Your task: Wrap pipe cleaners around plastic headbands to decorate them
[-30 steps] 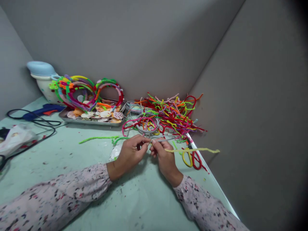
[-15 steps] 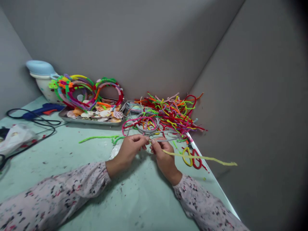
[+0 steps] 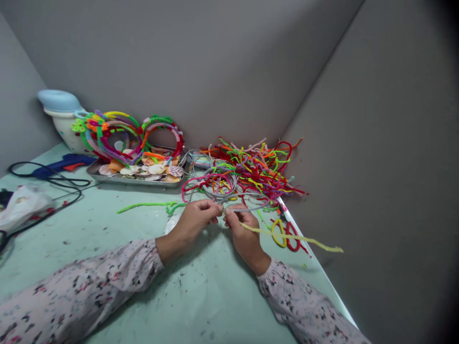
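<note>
My right hand is closed in a pinch on a pale yellow pipe cleaner, whose long free end sticks out to the right past the table edge. Facing it, my left hand is also pinched shut, fingertips almost touching those of the right. What lies between the left fingertips is too small to make out. A thin grey loop runs behind the right fingers toward both fingertips. Green pipe cleaners lie on the table left of the left hand.
A heap of coloured pipe cleaners and coiled grey wire lies behind my hands. Scissors rest near the right edge. Back left are a metal tray of shells, decorated headbands, a blue glue gun and a lidded container.
The free end of the yellow pipe cleaner has shifted left and slightly down. The grey loop by the right hand has moved a little. Both hands stay nearly in place.
</note>
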A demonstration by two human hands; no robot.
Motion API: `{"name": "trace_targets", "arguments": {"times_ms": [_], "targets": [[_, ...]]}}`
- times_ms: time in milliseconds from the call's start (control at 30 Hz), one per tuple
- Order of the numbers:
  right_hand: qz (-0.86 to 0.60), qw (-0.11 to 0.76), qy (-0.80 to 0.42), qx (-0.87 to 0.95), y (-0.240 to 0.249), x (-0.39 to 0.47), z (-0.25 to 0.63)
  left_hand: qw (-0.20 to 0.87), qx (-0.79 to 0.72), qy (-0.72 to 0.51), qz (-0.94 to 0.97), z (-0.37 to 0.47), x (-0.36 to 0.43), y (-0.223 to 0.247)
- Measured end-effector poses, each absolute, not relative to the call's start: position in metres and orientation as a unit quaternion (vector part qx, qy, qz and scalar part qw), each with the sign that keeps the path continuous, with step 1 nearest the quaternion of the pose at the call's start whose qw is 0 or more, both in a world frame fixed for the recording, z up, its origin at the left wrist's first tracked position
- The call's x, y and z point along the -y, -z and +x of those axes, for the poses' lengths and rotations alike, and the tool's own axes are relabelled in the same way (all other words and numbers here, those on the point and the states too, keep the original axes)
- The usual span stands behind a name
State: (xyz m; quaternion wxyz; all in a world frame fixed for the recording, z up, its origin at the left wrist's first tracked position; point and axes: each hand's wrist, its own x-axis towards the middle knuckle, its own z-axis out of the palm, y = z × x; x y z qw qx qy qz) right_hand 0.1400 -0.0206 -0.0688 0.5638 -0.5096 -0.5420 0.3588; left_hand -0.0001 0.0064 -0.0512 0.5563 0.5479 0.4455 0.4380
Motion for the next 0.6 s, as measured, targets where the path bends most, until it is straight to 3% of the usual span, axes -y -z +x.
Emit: {"name": "trace_targets", "arguments": {"times_ms": [233,600], "targets": [[-0.502,0.557,-0.34,0.568,0.0681,0.0207,0.1408,0.635,-0.384,-0.442,0.504,-0.0019,-0.0074,0.0515],[-0.501,0.562,-0.314,0.578,0.0706,0.0197,0.142,0.66,-0.401,-0.411,0.484,-0.0003,-0.0086,0.0497]]}}
